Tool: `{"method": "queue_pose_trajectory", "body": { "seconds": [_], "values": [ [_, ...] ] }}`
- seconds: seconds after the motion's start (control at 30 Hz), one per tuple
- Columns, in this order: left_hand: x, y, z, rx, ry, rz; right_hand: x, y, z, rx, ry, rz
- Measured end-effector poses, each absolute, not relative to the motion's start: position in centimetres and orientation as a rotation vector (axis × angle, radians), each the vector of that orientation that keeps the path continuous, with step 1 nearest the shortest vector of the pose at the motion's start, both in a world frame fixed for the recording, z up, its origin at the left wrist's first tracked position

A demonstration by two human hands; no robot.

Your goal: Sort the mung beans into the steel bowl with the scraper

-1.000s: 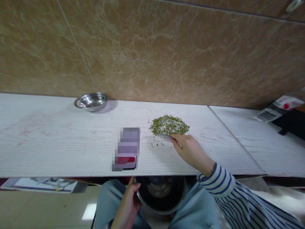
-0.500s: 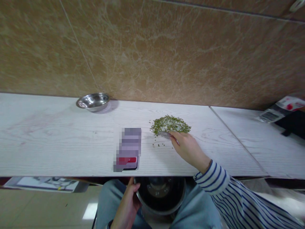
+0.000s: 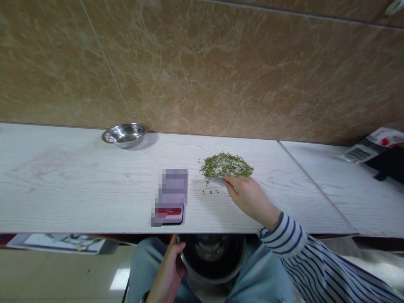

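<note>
A loose heap of green beans mixed with white grains [image 3: 225,165] lies on the white table [image 3: 78,185]. At its near edge my right hand [image 3: 248,195] pinches a thin, flat greyish piece [image 3: 216,181], whose exact kind I cannot make out. That piece touches or nearly touches the heap. Below the table's front edge, my left hand [image 3: 172,265] grips the left rim of a dark-insided metal pot [image 3: 211,256], thumb over the rim. The pot sits between the knees, its far part hidden under the tabletop.
A shallow steel bowl [image 3: 124,135] stands near the wall at the left. A phone [image 3: 173,198], partly blurred out, lies left of the heap. At the far right are a plastic packet [image 3: 372,145] and a black item [image 3: 389,164]. An open drawer [image 3: 63,243] juts out lower left.
My right hand and the greyish piece have shifted slightly toward me, and the piece looks flatter. The left hand and the pot stay in place.
</note>
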State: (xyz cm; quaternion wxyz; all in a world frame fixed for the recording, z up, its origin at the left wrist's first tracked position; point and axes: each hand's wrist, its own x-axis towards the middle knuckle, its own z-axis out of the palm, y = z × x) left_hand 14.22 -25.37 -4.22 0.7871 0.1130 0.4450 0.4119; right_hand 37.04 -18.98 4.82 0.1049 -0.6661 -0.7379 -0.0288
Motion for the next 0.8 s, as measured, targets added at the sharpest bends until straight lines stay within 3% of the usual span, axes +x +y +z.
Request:
{"method": "queue_pose_trajectory", "body": {
  "seconds": [0.8],
  "values": [
    [14.23,-25.24,-4.26,0.251,0.954,0.907,37.04,-19.06,4.66,-1.986,-2.157,-0.063]
  ]
}}
